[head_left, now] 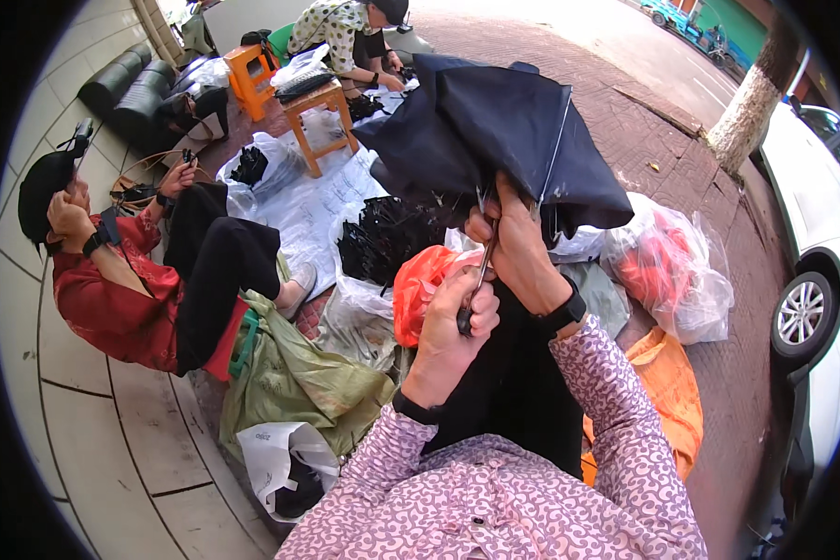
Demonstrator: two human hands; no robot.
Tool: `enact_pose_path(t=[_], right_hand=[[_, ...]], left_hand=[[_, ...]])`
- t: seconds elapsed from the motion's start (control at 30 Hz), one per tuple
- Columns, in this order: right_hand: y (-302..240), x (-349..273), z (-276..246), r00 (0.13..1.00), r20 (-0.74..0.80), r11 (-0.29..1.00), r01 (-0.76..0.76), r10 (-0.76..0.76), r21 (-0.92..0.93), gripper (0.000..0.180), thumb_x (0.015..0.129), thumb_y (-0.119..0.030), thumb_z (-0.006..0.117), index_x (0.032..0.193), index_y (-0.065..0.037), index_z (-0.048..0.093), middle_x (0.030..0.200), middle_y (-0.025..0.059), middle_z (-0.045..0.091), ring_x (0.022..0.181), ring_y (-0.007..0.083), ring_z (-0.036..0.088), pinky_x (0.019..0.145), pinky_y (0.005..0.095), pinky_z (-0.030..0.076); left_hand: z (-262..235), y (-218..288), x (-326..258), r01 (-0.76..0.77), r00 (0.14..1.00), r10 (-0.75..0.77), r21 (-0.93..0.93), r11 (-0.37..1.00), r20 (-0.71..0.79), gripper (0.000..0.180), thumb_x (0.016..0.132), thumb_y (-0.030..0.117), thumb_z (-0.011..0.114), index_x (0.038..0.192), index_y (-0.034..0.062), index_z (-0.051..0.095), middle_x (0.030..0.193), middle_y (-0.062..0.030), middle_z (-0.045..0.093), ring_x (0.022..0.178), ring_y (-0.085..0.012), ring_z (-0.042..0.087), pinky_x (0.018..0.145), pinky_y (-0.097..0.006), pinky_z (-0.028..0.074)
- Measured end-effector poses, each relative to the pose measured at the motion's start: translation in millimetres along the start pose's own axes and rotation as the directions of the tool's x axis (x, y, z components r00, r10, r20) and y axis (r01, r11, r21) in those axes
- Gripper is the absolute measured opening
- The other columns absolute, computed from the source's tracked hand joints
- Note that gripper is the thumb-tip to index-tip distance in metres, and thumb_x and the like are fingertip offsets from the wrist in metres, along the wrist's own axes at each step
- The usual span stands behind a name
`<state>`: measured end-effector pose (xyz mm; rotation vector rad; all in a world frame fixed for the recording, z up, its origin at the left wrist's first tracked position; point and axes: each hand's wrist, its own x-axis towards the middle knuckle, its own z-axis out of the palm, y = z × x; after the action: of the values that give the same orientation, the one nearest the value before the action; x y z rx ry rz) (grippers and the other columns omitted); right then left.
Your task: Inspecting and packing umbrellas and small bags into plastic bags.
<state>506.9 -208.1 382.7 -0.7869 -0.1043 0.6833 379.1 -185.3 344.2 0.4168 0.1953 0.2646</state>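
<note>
A dark navy umbrella (504,121), partly spread, is held up in front of me with its folds of cloth hanging over my hands. My right hand (525,259) is closed on the umbrella at its underside, by the thin metal ribs. Just below and to the left, my left hand (450,322) is wrapped round a slim metal piece (484,263) with a dark end. Its upper tip reaches the fingers of my right hand; whether it is a tool or the umbrella's shaft I cannot tell. A red plastic bag (418,297) lies behind my left hand.
Black umbrella parts (387,241) fill a white bag ahead. Clear bags with red contents (667,257) stand at right, above orange cloth (674,397). At left a co-worker in red (112,289) sits by a green sack (299,369); another works beyond a wooden stool (313,103). A white car (812,215) is parked right.
</note>
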Motion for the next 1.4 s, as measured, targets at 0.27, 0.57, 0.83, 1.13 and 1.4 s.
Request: enact_pose_path(t=[0.27,0.57,0.83,1.13,1.4], right_hand=[[3,-10,-15,0.998,0.03,0.999,-0.053,0.052,0.005,0.029,0.096,-0.03,0.055,0.078,-0.012,0.041,0.06,0.0008,0.034,0.044,0.0144,0.034,0.045,0.0299,0.03],[2,-15,-23,0.993,-0.066,0.995,-0.096,0.098,0.042,0.033,0.099,-0.032,0.049,0.074,-0.012,0.04,0.059,-0.0006,0.034,0.045,0.0116,0.031,0.047,0.0275,0.027],[-1,-17,-12,0.99,0.124,0.998,-0.058,0.062,-0.032,0.045,0.099,-0.034,0.047,0.062,-0.012,0.034,0.054,0.0003,0.029,0.044,0.0123,0.028,0.045,0.0279,0.023],[2,-19,-16,0.996,-0.016,0.995,-0.088,0.089,0.041,0.04,0.1,-0.033,0.044,0.066,-0.013,0.036,0.056,-0.0016,0.027,0.044,0.0117,0.026,0.045,0.0274,0.026],[0,-29,-21,0.998,0.046,0.991,0.055,-0.05,-0.123,0.028,0.095,-0.031,0.056,0.079,-0.014,0.041,0.061,-0.0016,0.029,0.046,0.0103,0.026,0.045,0.0274,0.023]], left_hand=[[20,-26,-9,-0.178,0.941,0.312,0.589,0.788,-0.134,0.014,0.095,0.016,0.053,0.094,0.0028,0.05,0.059,-0.0037,0.052,0.043,-0.01,0.047,0.04,-0.022,0.036],[17,-29,-5,-0.148,0.945,0.276,0.519,0.842,-0.177,0.014,0.095,0.015,0.052,0.094,0.0014,0.048,0.06,-0.0055,0.056,0.042,-0.0092,0.05,0.037,-0.021,0.037],[24,-18,-11,-0.18,0.944,0.295,0.52,0.835,-0.148,0.016,0.095,0.016,0.053,0.091,0.0023,0.046,0.059,-0.0054,0.054,0.042,-0.0088,0.048,0.038,-0.022,0.036],[23,-25,-10,-0.166,0.925,0.335,0.608,0.777,-0.177,0.016,0.095,0.017,0.055,0.097,0.0024,0.048,0.062,-0.0057,0.054,0.041,-0.0104,0.048,0.036,-0.023,0.034],[-8,-15,-3,-0.091,0.978,0.167,0.457,0.885,-0.128,0.025,0.094,0.024,0.055,0.106,0.0016,0.052,0.086,-0.009,0.061,0.071,-0.0154,0.061,0.061,-0.027,0.05]])
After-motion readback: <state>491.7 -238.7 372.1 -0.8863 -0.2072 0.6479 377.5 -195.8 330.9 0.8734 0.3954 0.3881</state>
